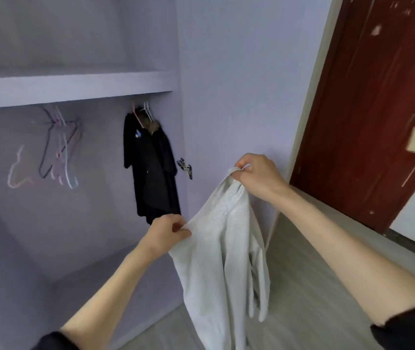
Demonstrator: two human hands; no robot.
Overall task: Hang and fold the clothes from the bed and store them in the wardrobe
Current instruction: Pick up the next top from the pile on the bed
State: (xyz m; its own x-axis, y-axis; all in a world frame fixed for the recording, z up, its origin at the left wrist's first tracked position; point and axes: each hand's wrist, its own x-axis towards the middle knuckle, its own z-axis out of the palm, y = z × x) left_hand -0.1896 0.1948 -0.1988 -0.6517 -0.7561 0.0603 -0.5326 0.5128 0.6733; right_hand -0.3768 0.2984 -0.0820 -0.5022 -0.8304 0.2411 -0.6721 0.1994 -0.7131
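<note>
Both hands, the left (167,229) and the right (257,173), pinched the pale grey garment (221,253) near the wardrobe (75,84); hanging seemingly required an empty hanger (60,147) far left.

We hold a pale grey garment (216,248) by its top edge, one corner pinched high, the other lower to the left; below our grip it hangs limp in folds. Beyond it, dark clothes (153,170) hang inside the open lilac wardrobe (75,84).
</note>
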